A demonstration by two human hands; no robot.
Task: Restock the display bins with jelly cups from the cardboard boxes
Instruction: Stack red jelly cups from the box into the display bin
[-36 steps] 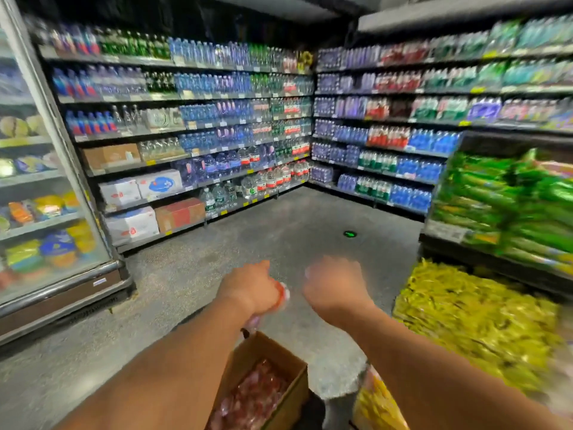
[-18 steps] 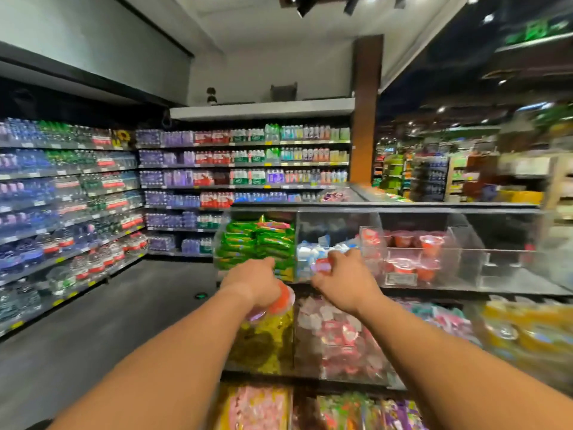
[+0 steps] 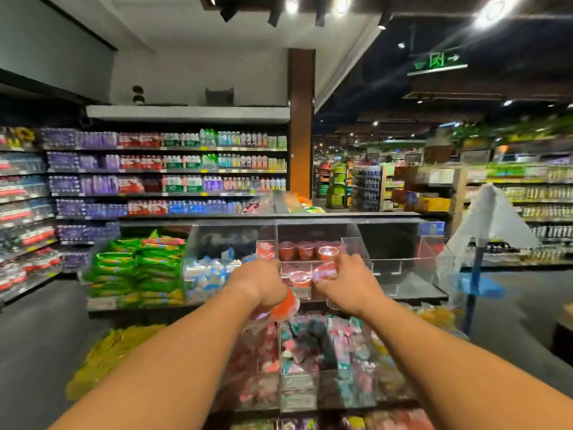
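Head view: my left grip [image 3: 259, 283] curls around a red jelly cup [image 3: 284, 305] that sticks out at its 5 o'clock, below the knuckles. My right grip [image 3: 350, 285] pinches another jelly cup [image 3: 325, 271] at its 10 o'clock, at the front edge of the clear display bin [image 3: 356, 243], where more red cups [image 3: 305, 250] sit toward 12 o'clock.

We are standing in a supermarket aisle: long shelves [image 3: 167, 172] are running along the wall, packed with rows of bottled drinks and carrying price tags on their edges. Clear display bins [image 3: 316, 240] of packaged sweets are sitting in front of us, green snack bags [image 3: 136, 268] are stacking up beside them, and a green exit sign [image 3: 438, 62] is glowing overhead.
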